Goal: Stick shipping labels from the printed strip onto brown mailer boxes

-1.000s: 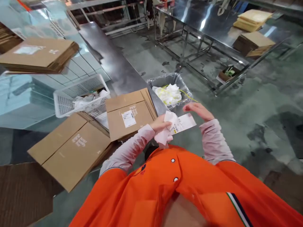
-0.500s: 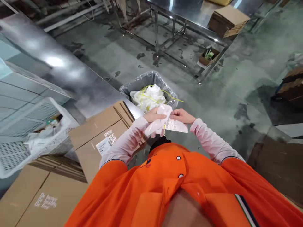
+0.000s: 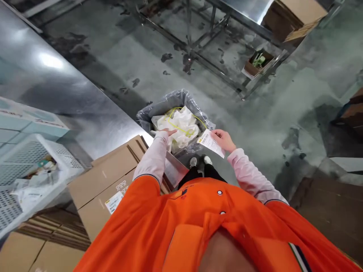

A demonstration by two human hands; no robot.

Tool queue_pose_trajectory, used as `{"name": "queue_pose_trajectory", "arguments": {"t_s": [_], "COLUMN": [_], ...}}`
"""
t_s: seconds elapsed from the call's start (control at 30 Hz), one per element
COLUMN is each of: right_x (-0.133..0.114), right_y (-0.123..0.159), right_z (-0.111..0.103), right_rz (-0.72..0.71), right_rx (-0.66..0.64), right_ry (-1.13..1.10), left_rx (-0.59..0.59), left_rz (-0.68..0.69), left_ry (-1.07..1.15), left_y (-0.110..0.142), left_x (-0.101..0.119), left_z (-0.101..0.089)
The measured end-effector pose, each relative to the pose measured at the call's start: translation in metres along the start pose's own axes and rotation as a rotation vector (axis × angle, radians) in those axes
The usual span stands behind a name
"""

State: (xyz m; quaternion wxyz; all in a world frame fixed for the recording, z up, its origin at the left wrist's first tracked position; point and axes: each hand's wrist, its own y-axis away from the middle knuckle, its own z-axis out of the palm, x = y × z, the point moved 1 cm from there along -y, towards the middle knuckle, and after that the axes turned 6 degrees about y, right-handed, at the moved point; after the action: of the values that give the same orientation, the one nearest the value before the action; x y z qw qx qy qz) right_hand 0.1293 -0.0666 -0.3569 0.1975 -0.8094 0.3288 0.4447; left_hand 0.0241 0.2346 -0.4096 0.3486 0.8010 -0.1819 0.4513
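Observation:
My right hand [image 3: 224, 140] pinches a printed white label [image 3: 212, 143] by its upper edge, to the right of the bin's near corner. Over the left rim of the bin reaches my left hand [image 3: 169, 132], fingers stretched out beside the crumpled white sheets; I see nothing held in it, though part of it blends into the white behind. The grey bin [image 3: 154, 107] has a clear plastic liner. Inside it lie the crumpled white sheets [image 3: 184, 121] with a thin yellow strap [image 3: 202, 121] over them.
Flattened cardboard boxes [image 3: 104, 175] are stacked at my left, by a white perforated basket [image 3: 65, 166] holding papers. A steel table [image 3: 70, 90] runs along the left. Ahead stands a steel frame table [image 3: 218, 70] with a small carton [image 3: 252, 70] below. Dark stains mark the floor.
My hands have moved apart. The crumpled white piece has left my left hand, which is now lower left at the bin. The label stays in my right hand. The view has tilted downward.

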Motion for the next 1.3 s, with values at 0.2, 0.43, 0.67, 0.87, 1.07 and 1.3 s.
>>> {"name": "queue_pose_trajectory", "arguments": {"t_s": [0.2,0.43,0.67,0.87,1.07,1.3], "right_x": [-0.016,-0.028,-0.037,-0.052,-0.066,-0.080], "right_y": [-0.020,-0.031,-0.022,-0.007,0.012,0.050], "right_z": [-0.027,-0.042,-0.045,-0.031,0.009,0.078], "right_rz": [-0.140,-0.210,-0.297,-0.313,-0.350,-0.394], "right_rx": [-0.309,-0.630,-0.855,-1.028,-1.221,-1.425], "right_ry": [0.045,0.053,0.058,0.094,0.114,0.213], "left_rx": [-0.088,-0.676,-0.534,-0.460,-0.365,-0.216], "left_rz": [-0.011,0.137,0.048,0.000,0.035,0.051], "left_ry": [0.024,0.417,0.588,0.732,0.924,1.071], "left_y": [0.044,0.139,0.181,0.217,0.260,0.317], "left_x": [0.039,0.064,0.045,0.016,-0.027,-0.092], "left_z": [0.026,0.070,0.078,0.075,0.068,0.047]}}
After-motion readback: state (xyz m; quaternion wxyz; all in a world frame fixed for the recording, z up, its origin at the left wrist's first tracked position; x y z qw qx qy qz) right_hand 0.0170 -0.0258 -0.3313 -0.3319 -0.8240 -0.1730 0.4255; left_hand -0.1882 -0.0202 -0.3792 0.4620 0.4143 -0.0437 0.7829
